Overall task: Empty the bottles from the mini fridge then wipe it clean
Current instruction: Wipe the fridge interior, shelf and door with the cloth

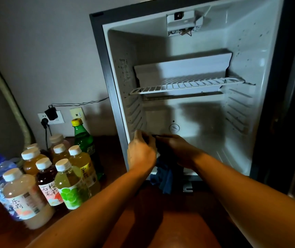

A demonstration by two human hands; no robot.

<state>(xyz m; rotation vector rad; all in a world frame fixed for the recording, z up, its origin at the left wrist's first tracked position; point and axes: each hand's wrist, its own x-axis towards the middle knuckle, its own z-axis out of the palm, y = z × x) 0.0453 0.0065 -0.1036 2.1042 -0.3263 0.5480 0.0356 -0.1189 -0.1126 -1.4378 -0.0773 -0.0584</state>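
Gripping the dark cloth point(162, 174) between them, my left hand point(141, 153) and right hand point(178, 149) met at the mini fridge point(241, 51) floor's left front corner; the unwiped floor ran rightward, nearer my right hand, bottles point(44, 176) standing well left.

Near the desk's left edge, the dark red bottle point(47, 178) has a label reading 石榴茉莉. The pale pink bottle point(24, 197) shows 乐 above a second character. The yellow bottle point(84, 165) shows 子 on its label; other print is too blurred.
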